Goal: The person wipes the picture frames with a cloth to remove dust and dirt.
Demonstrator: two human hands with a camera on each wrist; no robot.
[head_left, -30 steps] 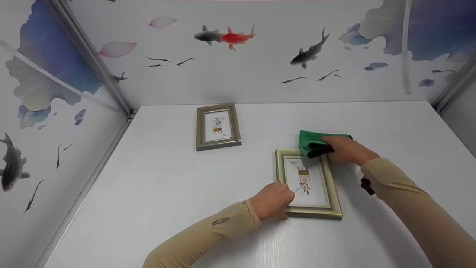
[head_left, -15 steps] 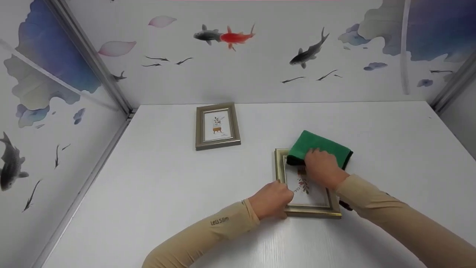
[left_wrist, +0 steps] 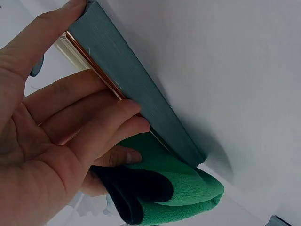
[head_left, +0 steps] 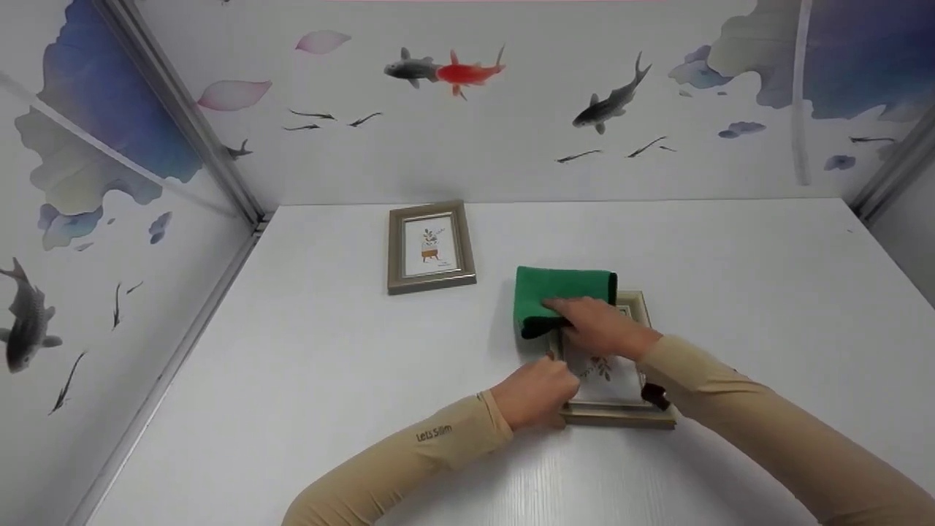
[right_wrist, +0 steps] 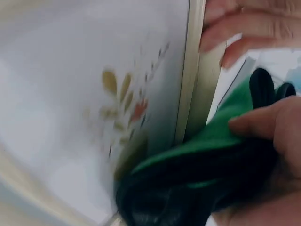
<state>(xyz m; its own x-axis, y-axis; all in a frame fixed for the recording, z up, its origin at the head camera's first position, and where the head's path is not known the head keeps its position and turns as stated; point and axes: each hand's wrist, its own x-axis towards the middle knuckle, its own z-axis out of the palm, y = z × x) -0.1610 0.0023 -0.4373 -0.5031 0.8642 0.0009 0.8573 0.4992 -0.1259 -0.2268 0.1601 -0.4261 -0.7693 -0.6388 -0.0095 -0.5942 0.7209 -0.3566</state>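
The left hand (head_left: 537,394) — beige sleeve (head_left: 409,460) reading "Lets Slim" — gripped the rectangular gold picture frame (head_left: 621,414) on the white surface (head_left: 329,380); the right hand (head_left: 603,325) pinched a folded, black-edged green cloth (head_left: 562,287) over the frame's far-left corner.

White, faintly grained tabletop (head_left: 329,365), pale sheen at lower middle, meets white back wall (head_left: 511,161) printed with dark-grey fish (head_left: 612,104), red fish (head_left: 467,74), pink petals (head_left: 234,96); white left wall (head_left: 182,241) carries blue-violet watercolour leaf (head_left: 117,109); grey metal posts (head_left: 177,98) at both corners.
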